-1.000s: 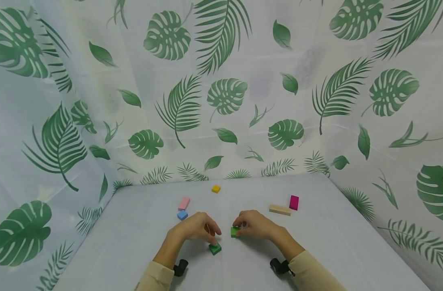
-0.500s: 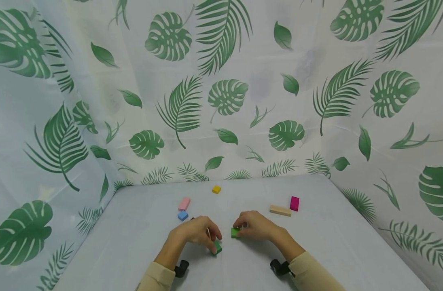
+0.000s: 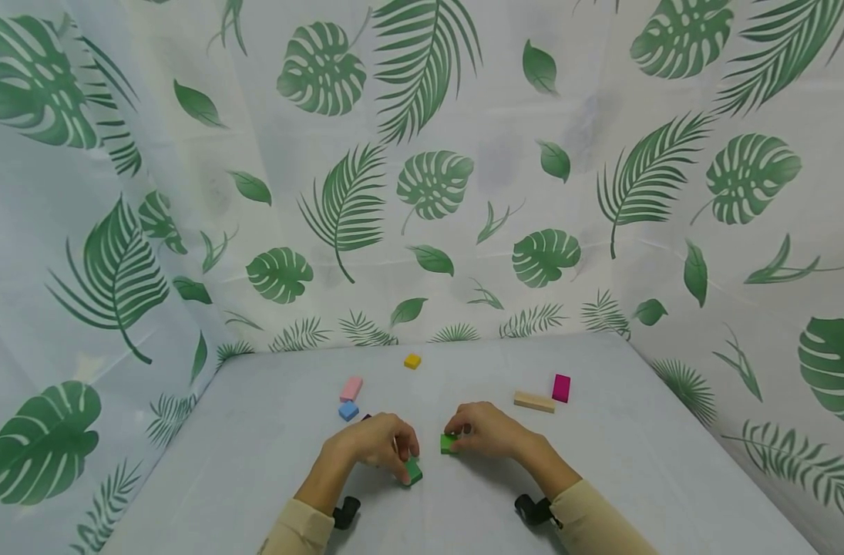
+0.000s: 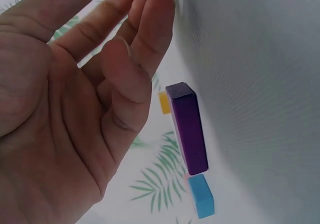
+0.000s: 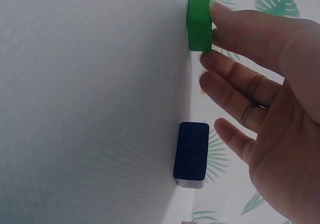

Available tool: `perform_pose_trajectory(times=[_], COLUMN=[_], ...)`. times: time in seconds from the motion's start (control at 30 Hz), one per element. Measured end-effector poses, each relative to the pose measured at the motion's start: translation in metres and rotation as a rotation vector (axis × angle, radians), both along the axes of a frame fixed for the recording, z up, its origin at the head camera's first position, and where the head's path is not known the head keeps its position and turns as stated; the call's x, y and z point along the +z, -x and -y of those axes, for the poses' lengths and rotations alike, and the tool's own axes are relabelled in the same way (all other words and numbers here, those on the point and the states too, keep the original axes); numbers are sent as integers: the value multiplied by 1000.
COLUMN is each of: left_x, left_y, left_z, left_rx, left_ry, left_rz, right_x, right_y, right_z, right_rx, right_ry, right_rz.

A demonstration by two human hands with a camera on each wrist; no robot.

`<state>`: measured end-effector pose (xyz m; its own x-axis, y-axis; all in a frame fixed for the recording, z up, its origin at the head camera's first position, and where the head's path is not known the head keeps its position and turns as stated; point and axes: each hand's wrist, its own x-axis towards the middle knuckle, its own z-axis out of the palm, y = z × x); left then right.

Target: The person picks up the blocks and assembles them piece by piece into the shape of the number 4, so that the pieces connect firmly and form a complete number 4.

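Observation:
My left hand (image 3: pixel 376 443) pinches a dark green block (image 3: pixel 413 472) low over the table. In the left wrist view only a sliver of that block shows at the top, past the fingers (image 4: pixel 155 28). My right hand (image 3: pixel 489 429) holds a bright green block (image 3: pixel 448 443) by thumb and fingertips, a short way right of the left one. The right wrist view shows the bright green block (image 5: pixel 200 22) against the thumb tip, the other fingers spread. A purple block (image 4: pixel 190 129) stands near the left hand, mostly hidden in the head view. A dark navy block (image 5: pixel 191 151) lies below the right hand's fingers.
Farther back are a pink block (image 3: pixel 351 388), a blue block (image 3: pixel 348 411) and a yellow block (image 3: pixel 412 361). At the right lie a light wooden block (image 3: pixel 534 401) and a magenta block (image 3: pixel 561 388). A leaf-printed curtain (image 3: pixel 491 308) bounds the table.
My left fingers have come down onto the dark green block and drawn together around it, turning it slightly. The right hand and its block have stayed put.

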<state>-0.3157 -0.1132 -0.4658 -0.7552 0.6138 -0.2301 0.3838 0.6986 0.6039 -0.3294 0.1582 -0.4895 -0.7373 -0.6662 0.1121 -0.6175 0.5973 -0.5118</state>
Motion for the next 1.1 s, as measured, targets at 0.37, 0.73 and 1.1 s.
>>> perform_pose_trajectory(times=[0.37, 0.73, 1.1], left_x=[1, -1, -1], left_y=[-4, -3, -2], left_z=[0, -1, -5], left_rx=[51, 35, -21], left_ry=[-24, -38, -39], left_rz=[38, 83, -23], right_x=[1, 3, 3], right_y=[-2, -3, -3], right_z=[0, -1, -1], right_rx=[8, 1, 10], right_ry=[13, 2, 12], right_rz=[5, 8, 22])
